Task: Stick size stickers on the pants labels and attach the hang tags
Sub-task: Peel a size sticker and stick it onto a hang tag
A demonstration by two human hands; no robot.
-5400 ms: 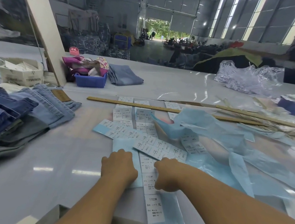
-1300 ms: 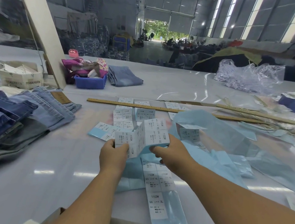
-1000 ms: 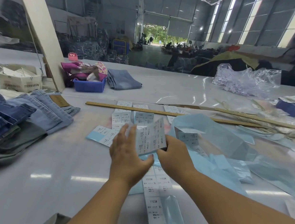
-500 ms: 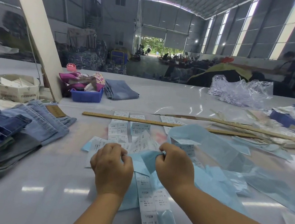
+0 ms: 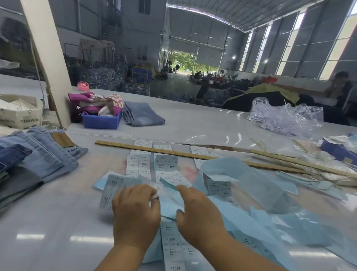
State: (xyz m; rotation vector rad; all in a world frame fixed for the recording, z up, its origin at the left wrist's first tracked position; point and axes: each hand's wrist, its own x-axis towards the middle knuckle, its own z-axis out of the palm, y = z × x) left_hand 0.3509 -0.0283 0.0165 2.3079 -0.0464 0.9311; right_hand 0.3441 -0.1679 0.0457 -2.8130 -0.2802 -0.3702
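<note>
The left hand (image 5: pixel 136 215) pinches a sticker sheet (image 5: pixel 113 191) at its edge, fingers curled, while the right hand (image 5: pixel 199 214) pinches the blue backing (image 5: pixel 171 205) just beside it, so the two look to be peeling apart above the table (image 5: pixel 45 221). The jeans (image 5: pixel 32 160) wait in a pile well to the left, untouched. The thin sheet could tear or a loose sticker could fold onto itself if the pull goes uneven, and the strip (image 5: pixel 173 254) under the wrists may drag along.
</note>
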